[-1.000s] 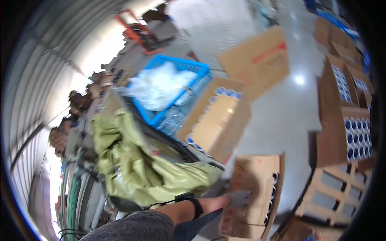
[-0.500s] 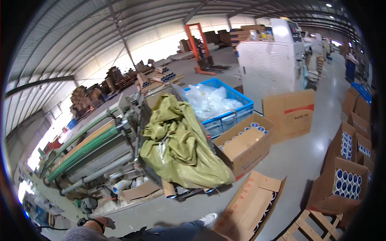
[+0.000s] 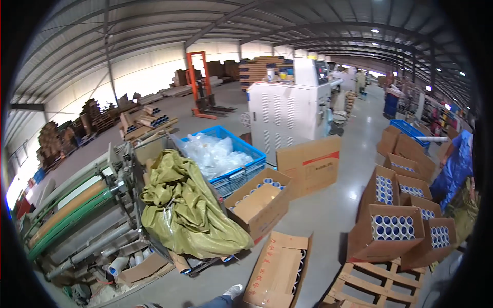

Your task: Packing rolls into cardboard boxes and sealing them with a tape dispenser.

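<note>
— Since neither the left hand nor the right hand is in view, can you say whether they are apart, together or clamped on something?

— No, I cannot tell. At the lower edge there is only a pale shoe (image 3: pixel 233 291) and a bit of dark trouser leg on the grey concrete floor (image 3: pixel 328 215).

— What lies closest, then?

— Just to the right of the shoe is a long brown cardboard carton (image 3: pixel 277 267), lying on the floor with its top flaps open. A few roll ends show along its far right edge. Right of it sits a bare wooden pallet (image 3: pixel 375 282).

— How would that carton handle?

— The board looks stiff but thin, and I judge it heavy if the rolls fill it. The loose flaps would bend or tear, so the bottom corners or the short ends look like the best places to take hold.

— And beyond it?

— To the left, a slumped olive-green woven sack (image 3: pixel 190 215) rests on a low wheeled cart (image 3: pixel 205 264); it looks soft and bulky. Behind that stands an open square carton with a cardboard sheet over blue-cored white rolls (image 3: pixel 259 203). On the right are several tilted cartons of the same rolls (image 3: pixel 393 228).

— Farther back?

— A blue plastic crate (image 3: pixel 246 172) holds clear plastic bags (image 3: pixel 210 151), and a green roller machine (image 3: pixel 72 215) runs along the left. Behind these are a white metal cabinet (image 3: pixel 287 115) and, farthest off, an orange pallet stacker (image 3: pixel 197 82). A person in blue (image 3: pixel 454 169) bends at the right rim.
</note>
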`<state>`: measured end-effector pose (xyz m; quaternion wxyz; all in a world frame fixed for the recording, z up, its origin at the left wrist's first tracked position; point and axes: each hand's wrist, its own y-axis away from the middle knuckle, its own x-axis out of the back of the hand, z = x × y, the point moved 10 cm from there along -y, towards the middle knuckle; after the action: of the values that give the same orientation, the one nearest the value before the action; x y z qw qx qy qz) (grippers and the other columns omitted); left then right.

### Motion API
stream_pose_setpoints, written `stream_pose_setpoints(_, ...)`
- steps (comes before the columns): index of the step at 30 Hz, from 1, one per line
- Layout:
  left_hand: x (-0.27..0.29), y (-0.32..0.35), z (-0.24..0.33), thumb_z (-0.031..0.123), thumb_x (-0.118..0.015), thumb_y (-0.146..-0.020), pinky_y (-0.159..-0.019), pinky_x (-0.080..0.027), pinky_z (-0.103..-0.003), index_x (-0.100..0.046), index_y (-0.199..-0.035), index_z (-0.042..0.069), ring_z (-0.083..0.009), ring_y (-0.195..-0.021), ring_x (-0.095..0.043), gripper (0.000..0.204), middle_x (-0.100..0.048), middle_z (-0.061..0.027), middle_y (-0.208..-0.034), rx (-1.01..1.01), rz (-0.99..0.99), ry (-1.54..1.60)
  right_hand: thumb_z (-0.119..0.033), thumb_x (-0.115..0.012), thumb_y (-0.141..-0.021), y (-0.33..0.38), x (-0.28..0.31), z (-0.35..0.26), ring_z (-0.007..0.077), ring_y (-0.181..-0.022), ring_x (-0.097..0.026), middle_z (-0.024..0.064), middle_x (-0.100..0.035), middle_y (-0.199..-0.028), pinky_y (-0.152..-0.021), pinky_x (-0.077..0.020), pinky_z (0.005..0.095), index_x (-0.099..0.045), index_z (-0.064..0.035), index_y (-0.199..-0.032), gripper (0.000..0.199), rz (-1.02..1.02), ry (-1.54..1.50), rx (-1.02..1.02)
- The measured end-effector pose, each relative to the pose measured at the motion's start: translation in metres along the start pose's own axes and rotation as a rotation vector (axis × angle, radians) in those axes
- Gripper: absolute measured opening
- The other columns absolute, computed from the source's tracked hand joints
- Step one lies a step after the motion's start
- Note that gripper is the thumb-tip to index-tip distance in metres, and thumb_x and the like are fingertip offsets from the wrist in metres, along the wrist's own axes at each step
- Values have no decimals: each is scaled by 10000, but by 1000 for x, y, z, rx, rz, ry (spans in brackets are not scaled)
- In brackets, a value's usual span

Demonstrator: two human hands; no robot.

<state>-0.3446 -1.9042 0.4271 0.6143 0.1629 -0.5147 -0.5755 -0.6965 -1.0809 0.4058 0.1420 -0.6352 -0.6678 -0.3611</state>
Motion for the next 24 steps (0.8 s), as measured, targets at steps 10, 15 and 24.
stream_pose_setpoints(10, -191, 28, 456, 346, -601, -842, -788, -449, -357, -607, -1077, 63, -241, -832, -564, 368, -620, -90, -932, -217, -51, -21, -354, -613, -823, 178, 15, -6, 258, -779, -648, 117, -675, -926, -760, -502, 369, -640, -23, -1016, 384, 309, 259, -407)
stream_pose_setpoints(15, -31, -74, 411, 322, -583, -843, -720, -455, -365, -622, -1020, 96, -250, -727, -563, 289, -624, -74, -823, -223, -130, -263, -272, -454, -856, 133, -18, -64, 390, -845, -603, 224, -633, -894, -768, -482, 449, -662, -23, -870, 324, -20, 188, -312)
stream_pose_setpoints(24, 36, -278, 508, 220, -527, -873, -580, -421, -316, -598, -888, 81, -154, -615, -521, 157, -558, -16, -721, -785, -274, -864, -355, -610, -794, 230, -64, -114, 346, -889, -621, 200, -657, -982, -777, -466, 379, -672, -51, -1009, 378, 194, -441, -963)
